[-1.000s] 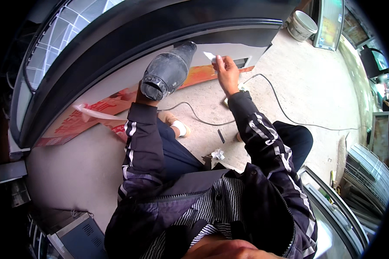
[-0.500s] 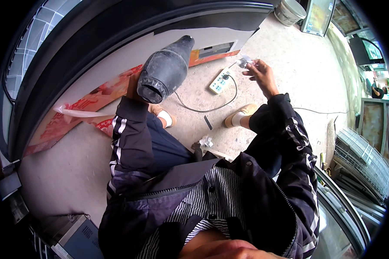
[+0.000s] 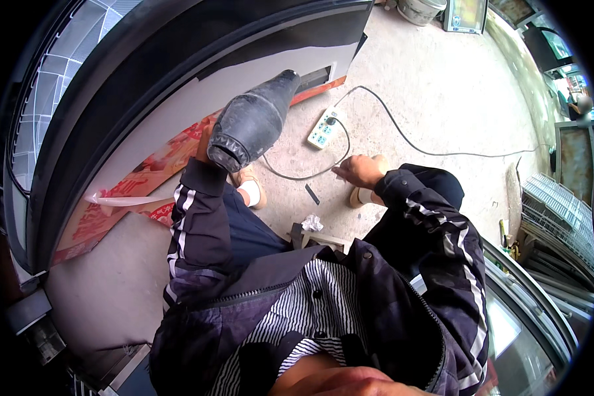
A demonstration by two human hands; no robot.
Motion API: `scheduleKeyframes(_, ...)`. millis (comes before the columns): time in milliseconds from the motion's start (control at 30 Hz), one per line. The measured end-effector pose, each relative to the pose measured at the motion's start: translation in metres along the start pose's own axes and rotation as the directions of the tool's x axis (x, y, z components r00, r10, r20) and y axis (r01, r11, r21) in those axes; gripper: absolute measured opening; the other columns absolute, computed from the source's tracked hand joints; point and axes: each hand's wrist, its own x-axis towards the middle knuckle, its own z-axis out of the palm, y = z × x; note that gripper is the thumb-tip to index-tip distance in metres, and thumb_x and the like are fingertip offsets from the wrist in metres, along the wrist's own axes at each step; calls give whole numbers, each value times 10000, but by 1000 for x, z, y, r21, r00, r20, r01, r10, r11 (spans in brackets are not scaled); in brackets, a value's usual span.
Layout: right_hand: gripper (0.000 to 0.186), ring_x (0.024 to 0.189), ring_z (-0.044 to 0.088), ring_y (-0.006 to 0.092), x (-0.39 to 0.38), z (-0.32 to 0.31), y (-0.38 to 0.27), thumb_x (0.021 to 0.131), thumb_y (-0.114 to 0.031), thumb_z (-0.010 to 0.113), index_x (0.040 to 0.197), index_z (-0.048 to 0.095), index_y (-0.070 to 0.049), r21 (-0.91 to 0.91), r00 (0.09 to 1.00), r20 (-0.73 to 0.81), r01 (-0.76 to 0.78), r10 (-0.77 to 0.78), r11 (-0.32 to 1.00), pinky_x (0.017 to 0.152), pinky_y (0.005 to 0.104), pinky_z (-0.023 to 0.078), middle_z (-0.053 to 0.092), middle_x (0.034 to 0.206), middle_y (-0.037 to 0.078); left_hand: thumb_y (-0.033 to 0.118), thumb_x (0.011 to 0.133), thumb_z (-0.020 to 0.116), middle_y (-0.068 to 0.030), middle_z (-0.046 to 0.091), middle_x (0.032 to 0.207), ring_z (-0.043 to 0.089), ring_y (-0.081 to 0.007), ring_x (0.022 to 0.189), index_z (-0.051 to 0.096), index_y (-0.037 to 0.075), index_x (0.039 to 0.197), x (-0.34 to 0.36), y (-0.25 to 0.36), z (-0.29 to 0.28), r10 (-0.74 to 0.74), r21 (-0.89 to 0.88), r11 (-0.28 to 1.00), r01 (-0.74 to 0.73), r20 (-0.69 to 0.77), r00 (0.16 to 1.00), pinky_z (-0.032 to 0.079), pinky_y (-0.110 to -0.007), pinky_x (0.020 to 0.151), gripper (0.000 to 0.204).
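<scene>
My left hand [image 3: 203,146] is closed round a dark grey hair dryer [image 3: 256,120], whose body hides most of the fingers. The dryer's narrow nozzle tilts up and away, beside the white side panel [image 3: 228,92] of a black-trimmed cabinet. Red printed film [image 3: 148,165] runs along the panel's lower part, with a pale loose strip [image 3: 122,200] hanging from it. Beyond my shoes lies a white power strip [image 3: 321,129] with a black plug in it. My right hand [image 3: 363,171] hovers above my right shoe, near the cord, fingers curled together; whether they hold anything is hidden.
A dark cord [image 3: 416,150] crosses the floor to the right. Crumpled white scrap [image 3: 311,223] and a small dark strip [image 3: 312,194] lie between my feet. Wire racks [image 3: 551,208] are stacked at the right, and a pale bucket [image 3: 420,10] stands far off.
My right hand has come back toward me from beyond the power strip, its fingers curling in. The crumpled clear film it held no longer shows. The hair dryer remains in my left hand.
</scene>
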Motion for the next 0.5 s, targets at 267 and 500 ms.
scheduleKeyframes(267, 141, 649, 682, 240, 5, 70, 31, 772, -192, 671, 819, 749, -84, 276, 975, 166, 100, -149, 956, 641, 356, 536, 695, 677, 71, 106, 770, 699, -175, 697, 932, 686, -343, 888, 638, -9, 1068, 5, 7, 10, 22, 11, 1000, -22, 18, 1000, 540, -383, 759, 325)
scheduleKeyframes(500, 423, 723, 664, 360, -12, 67, -18, 880, -459, 567, 776, 737, -86, 57, 996, 87, 2, -7, 998, 711, 438, 527, 679, 725, 167, 100, 774, 689, -177, 696, 922, 685, -352, 882, 641, -8, 1056, 10, 8, 13, 66, 27, 997, -66, -6, 998, 538, -385, 752, 306)
